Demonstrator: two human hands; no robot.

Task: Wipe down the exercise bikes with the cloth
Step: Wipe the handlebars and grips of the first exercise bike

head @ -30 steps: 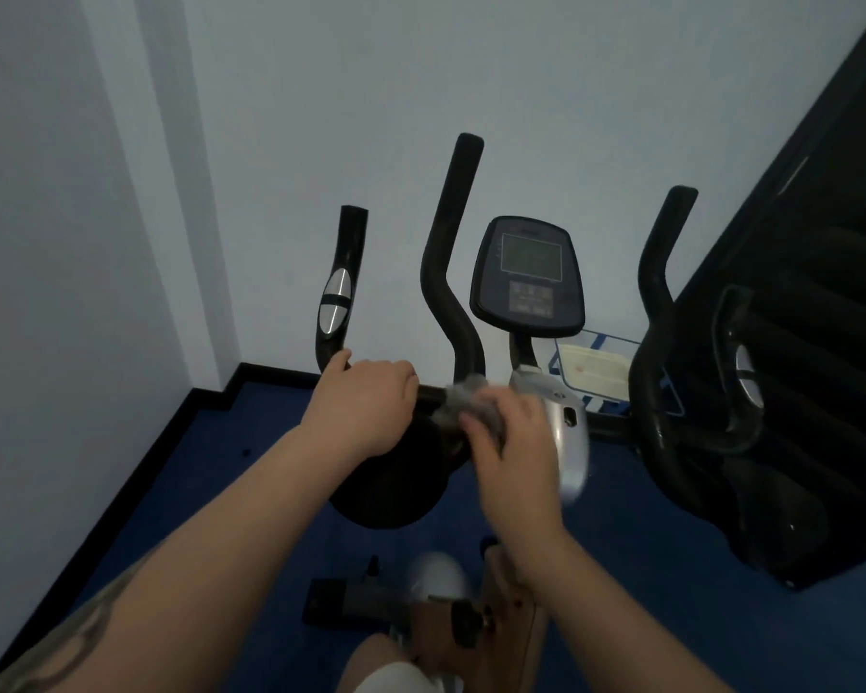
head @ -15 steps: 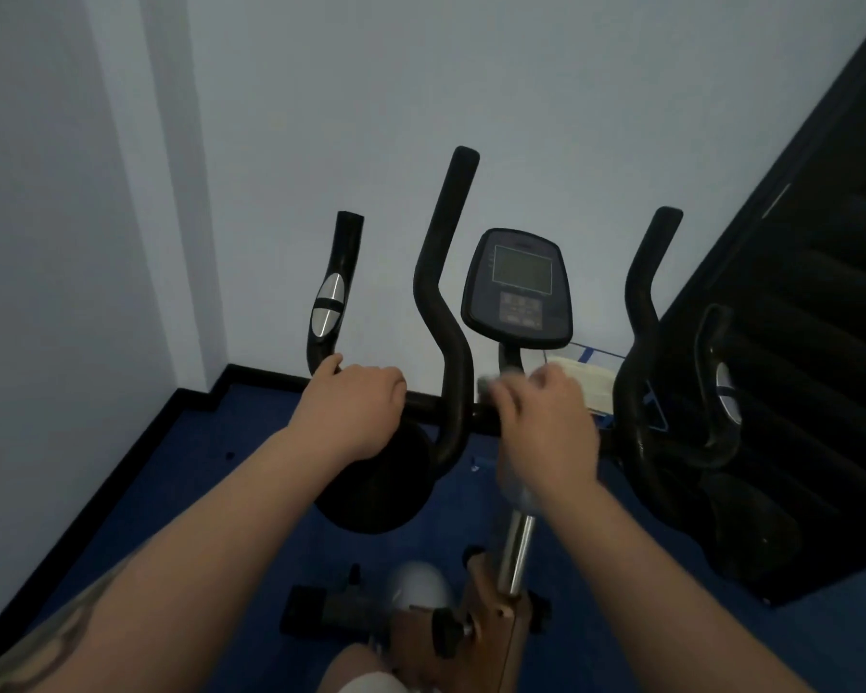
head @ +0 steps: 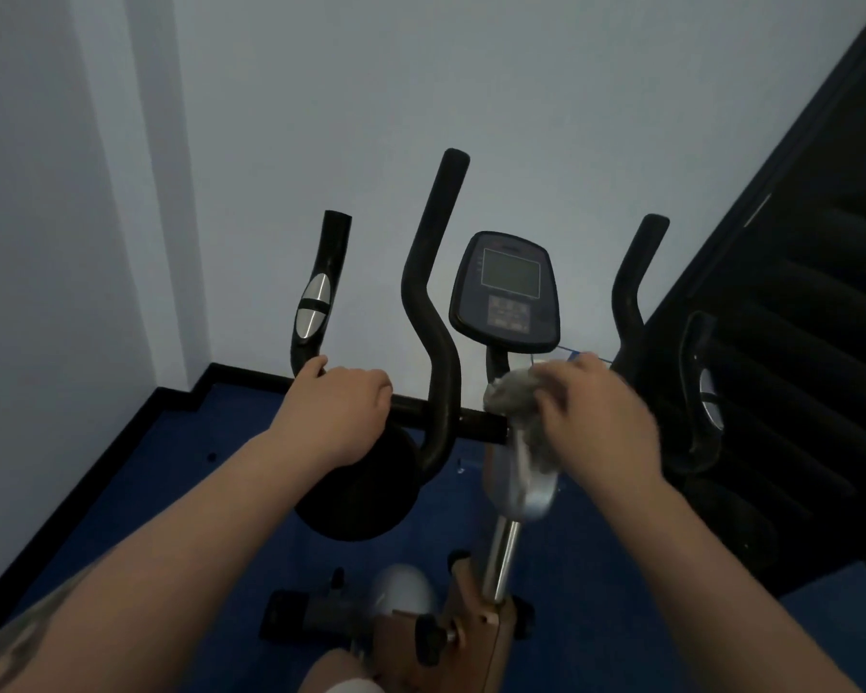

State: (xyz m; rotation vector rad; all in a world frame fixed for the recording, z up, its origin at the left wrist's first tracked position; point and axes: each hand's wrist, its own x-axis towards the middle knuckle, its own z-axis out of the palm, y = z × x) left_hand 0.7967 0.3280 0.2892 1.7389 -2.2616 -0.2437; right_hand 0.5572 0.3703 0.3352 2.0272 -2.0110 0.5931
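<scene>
Just beyond the right hand (head: pixel 603 422), the bike's console (head: pixel 506 292) stands tilted on its stem, its dark screen facing the camera, and a tall black bent handlebar (head: pixel 433 312) rises between the two hands. Farther right of that hand, another bent black bar (head: pixel 631 287) rises close against a dark ribbed panel (head: pixel 796 317), which crowds that side. Left of the left hand (head: pixel 343 412), a short grip with a silver sensor plate (head: pixel 313 305) curves upward in front of a pale wall (head: pixel 321 92). Below both hands lie a black round housing (head: pixel 358 497), a chrome post (head: pixel 501 562) and blue floor (head: pixel 146 467).

The left hand has its fingers curled over the black crossbar (head: pixel 476 421) of the exercise bike near the base of the short grip. The right hand's fingers bunch a grey cloth (head: pixel 518 392), which sticks out at the fingertips on the hand's left side and hangs down over the silver cover (head: pixel 531 492) of the stem. The cloth lies against the right end of the crossbar, directly beneath the console; the hand is motion-blurred.
</scene>
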